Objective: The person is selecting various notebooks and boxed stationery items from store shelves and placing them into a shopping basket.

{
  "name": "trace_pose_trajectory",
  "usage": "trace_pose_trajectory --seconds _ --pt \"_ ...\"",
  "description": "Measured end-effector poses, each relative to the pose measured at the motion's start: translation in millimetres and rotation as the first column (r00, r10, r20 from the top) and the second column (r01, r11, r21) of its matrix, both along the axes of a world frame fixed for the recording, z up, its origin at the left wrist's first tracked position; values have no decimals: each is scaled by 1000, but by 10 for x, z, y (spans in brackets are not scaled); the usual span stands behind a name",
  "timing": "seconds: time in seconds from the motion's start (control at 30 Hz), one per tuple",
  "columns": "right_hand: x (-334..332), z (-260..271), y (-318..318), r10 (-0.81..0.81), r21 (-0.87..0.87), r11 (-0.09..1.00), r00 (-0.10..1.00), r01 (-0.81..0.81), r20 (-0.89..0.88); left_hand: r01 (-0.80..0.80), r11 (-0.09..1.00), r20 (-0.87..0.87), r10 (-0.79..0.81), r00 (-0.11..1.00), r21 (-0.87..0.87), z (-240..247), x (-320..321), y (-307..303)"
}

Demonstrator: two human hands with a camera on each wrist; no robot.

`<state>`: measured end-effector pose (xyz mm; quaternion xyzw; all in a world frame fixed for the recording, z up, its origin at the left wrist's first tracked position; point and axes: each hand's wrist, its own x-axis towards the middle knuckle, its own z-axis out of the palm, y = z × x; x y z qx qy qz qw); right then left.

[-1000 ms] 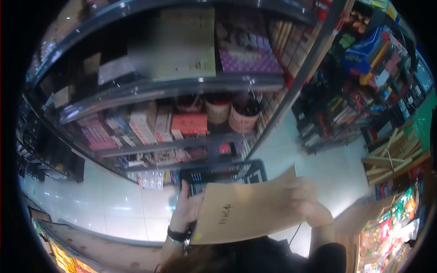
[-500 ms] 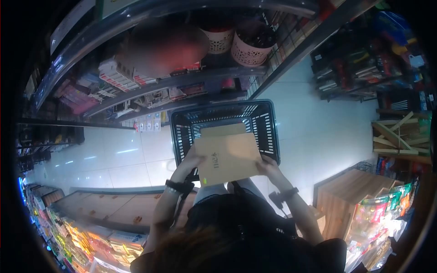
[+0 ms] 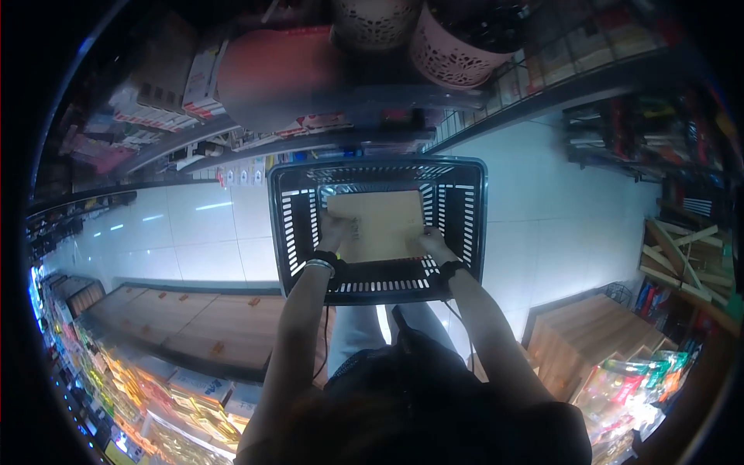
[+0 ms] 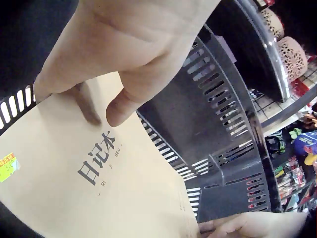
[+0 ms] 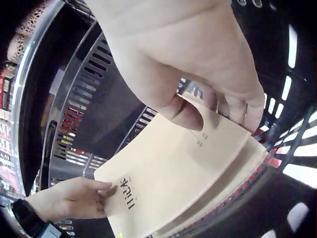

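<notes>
A tan notebook [image 3: 384, 229] with dark printed characters is held low inside a black slatted basket [image 3: 380, 296]. My left hand [image 3: 333, 232] grips its left edge, thumb on the cover; in the left wrist view a yellow-green sticker [image 4: 8, 167] marks one corner of the notebook [image 4: 133, 198]. On the opposite edge my right hand [image 3: 435, 244] pinches the cover, thumb on top and fingers at the edge, as the right wrist view shows. Beneath the notebook [image 5: 163, 173] in that view lies another tan book [image 5: 247, 158], with a red patterned edge under it.
Shelves with a pink perforated pot [image 3: 453, 54] and boxes stand beyond the basket. A wooden cabinet [image 3: 194, 322] is at left, a wooden box [image 3: 589, 337] and bright packets [image 3: 628, 387] at right. Pale floor tiles [image 3: 527, 248] lie beside the basket.
Both hands have lowered the notebook into the basket. The left hand, open beside the notebook a second ago, now grips its edge. The view has tilted down, bringing the whole basket into sight.
</notes>
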<state>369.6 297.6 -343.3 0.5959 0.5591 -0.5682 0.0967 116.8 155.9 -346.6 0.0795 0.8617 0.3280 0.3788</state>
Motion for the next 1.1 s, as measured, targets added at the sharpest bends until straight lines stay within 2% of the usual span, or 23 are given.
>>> trace_pose_trajectory --seconds 0.1,0.13,0.2,0.23,0.3,0.33,0.37,0.4,0.47,0.5,0.53,0.6,0.63,0.67,0.7,0.73,0.8,0.87,0.9,0.93,0.97,1.03,1.1 --pt "-8 184 15 -147 -139 981 986 135 -79 47 999 29 -47 998 5 218 -3 79" --pt "-17 205 26 -146 -145 980 988 136 -59 73 997 61 -74 995 21 196 -5 88" --pt "5 192 36 -146 -153 978 989 142 -16 23 995 102 -33 994 100 73 11 13" --pt "35 157 52 -108 -218 972 992 91 -69 -3 990 122 -15 992 142 -6 21 -8" --pt "49 119 111 -44 -330 944 982 -20 -185 -95 994 96 90 991 47 -82 56 3" --pt "46 122 130 -63 -328 945 986 8 -157 -141 990 77 141 987 2 -76 71 15" --pt "34 130 128 -83 -324 945 988 36 -131 -222 974 175 211 962 48 -56 97 4" --pt "15 160 127 -104 -320 945 989 65 -106 -177 982 219 158 963 71 -109 70 -30" --pt "140 -153 82 -113 -275 958 988 79 -109 -81 989 303 40 952 124 -279 -46 -166" --pt "205 -284 64 -92 -215 974 993 74 -72 -156 970 417 65 907 188 -304 -64 -218" --pt "240 -323 88 -73 -148 987 997 67 -38 -188 958 424 80 902 219 -16 -42 -176" --pt "71 252 118 -39 107 993 999 43 -32 -250 918 433 100 896 306 870 -40 -12" --pt "89 189 139 -83 151 984 991 98 -105 -207 956 461 90 883 209 960 -94 41" --pt "37 465 189 -39 189 979 985 71 -166 -159 981 484 85 871 115 1031 -182 79" --pt "1 725 218 -41 214 971 955 107 -294 -127 960 507 -18 862 251 1179 -253 24" --pt "-153 1311 274 -110 73 987 934 143 -340 -94 918 509 -126 852 386 1383 -296 -55" --pt "-271 1898 353 -39 114 985 820 127 -571 -111 880 489 -148 860 463 1966 -337 -108" --pt "-470 2583 487 39 215 967 755 136 -655 -209 857 512 -72 856 470 2089 -393 -217" --pt "-571 3001 576 160 344 934 740 102 -653 -140 857 424 -98 900 496 2131 -429 -342" --pt "-667 3447 662 274 463 884 723 71 -634 -74 857 334 -118 935 510 2181 -450 -485" --pt "-779 3879 716 368 604 790 708 104 -603 -106 839 324 -87 942 533 2298 -448 -612" --pt "-999 4754 735 514 835 507 702 215 -493 -179 815 330 -16 944 551 2416 -451 -853" --pt "-1237 5470 722 648 906 270 635 325 -421 -238 806 338 50 940 542 2399 -437 -1054"
